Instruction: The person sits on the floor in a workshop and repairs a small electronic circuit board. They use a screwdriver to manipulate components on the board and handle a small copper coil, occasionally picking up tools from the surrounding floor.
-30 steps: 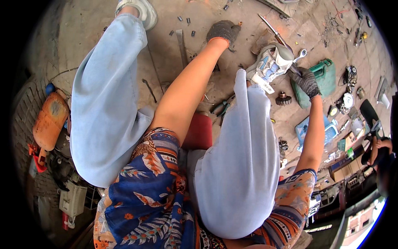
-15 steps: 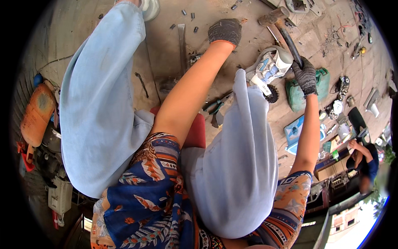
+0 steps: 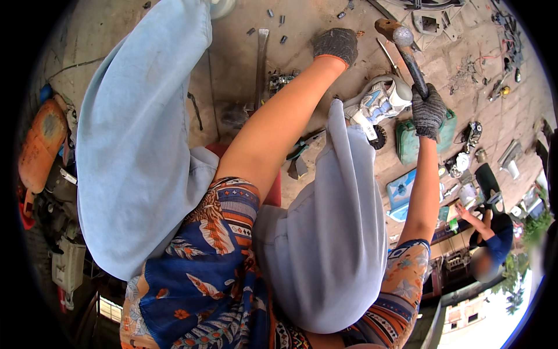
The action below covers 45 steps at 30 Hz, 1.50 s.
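Observation:
My right hand (image 3: 429, 111), in a dark grey knit glove, is wrapped round the dark handle of a hammer (image 3: 414, 68). The hammer is raised at the upper right, its brownish head showing a round, worn face. Lower to the left, my left hand (image 3: 335, 46) wears a matching glove with an orange cuff and is closed near the ground. Its fingers curl underneath, so what they hold is hidden. A small copper-coloured scrap (image 3: 360, 34) lies just right of that glove. Below the hammer is my shoe (image 3: 381, 99), grey, white and blue.
A long flat metal bar (image 3: 261, 64) lies left of my left forearm, beside a small metal part (image 3: 282, 82). Several dark pieces are scattered beyond it. A green case (image 3: 408, 142) and blue-white box (image 3: 401, 189) stand right. Another person (image 3: 494, 238) sits farther right.
The view has shifted slightly. My left hand has moved a little to the right, still closed. The hammer has tilted, bringing its round face into sight. The other person's arms have moved.

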Tool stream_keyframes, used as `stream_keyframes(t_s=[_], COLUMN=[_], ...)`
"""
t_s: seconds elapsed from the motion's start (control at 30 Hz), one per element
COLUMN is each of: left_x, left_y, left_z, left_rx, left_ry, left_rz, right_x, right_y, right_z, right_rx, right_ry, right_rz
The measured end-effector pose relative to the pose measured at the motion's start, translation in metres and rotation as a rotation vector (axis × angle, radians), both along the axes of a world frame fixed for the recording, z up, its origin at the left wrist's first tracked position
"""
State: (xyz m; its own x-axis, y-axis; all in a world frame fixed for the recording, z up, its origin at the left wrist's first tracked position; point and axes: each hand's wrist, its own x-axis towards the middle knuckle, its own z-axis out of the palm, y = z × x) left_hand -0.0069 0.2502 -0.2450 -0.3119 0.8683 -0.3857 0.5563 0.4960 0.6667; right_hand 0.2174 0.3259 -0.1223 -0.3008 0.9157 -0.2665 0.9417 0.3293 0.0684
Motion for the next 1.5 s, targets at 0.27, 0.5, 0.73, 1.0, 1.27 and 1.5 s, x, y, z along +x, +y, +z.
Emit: stream_keyframes(t_s=[0.27,0.5,0.73,1.0,1.27,1.5], left_x=[0.015,0.017,0.008,-0.001,-0.01,0.018], left_y=[-0.006,0.0,0.0,0.011,0.031,0.043], left_z=[-0.009,-0.013,0.0,-0.018,-0.061,-0.183], left_rx=[-0.004,-0.049,-0.14,-0.263,-0.305,-0.18], left_ry=[0.031,0.038,-0.044,-0.068,-0.29,-0.976], left_rz=[0.024,0.077,0.033,-0.05,-0.17,0.093], right_x=[0.002,0.018,0.017,0.025,0.029,0.021], right_y=[0.008,0.013,0.003,0.013,0.009,0.024], right_z=[0.0,-0.024,-0.006,-0.039,-0.03,-0.049], right_rx=[-0.058,-0.039,-0.141,-0.057,-0.079,-0.106], right_ry=[0.034,-0.109,0.184,-0.029,0.096,0.084], right_rz=[0.007,0.221,0.038,0.156,0.057,0.174])
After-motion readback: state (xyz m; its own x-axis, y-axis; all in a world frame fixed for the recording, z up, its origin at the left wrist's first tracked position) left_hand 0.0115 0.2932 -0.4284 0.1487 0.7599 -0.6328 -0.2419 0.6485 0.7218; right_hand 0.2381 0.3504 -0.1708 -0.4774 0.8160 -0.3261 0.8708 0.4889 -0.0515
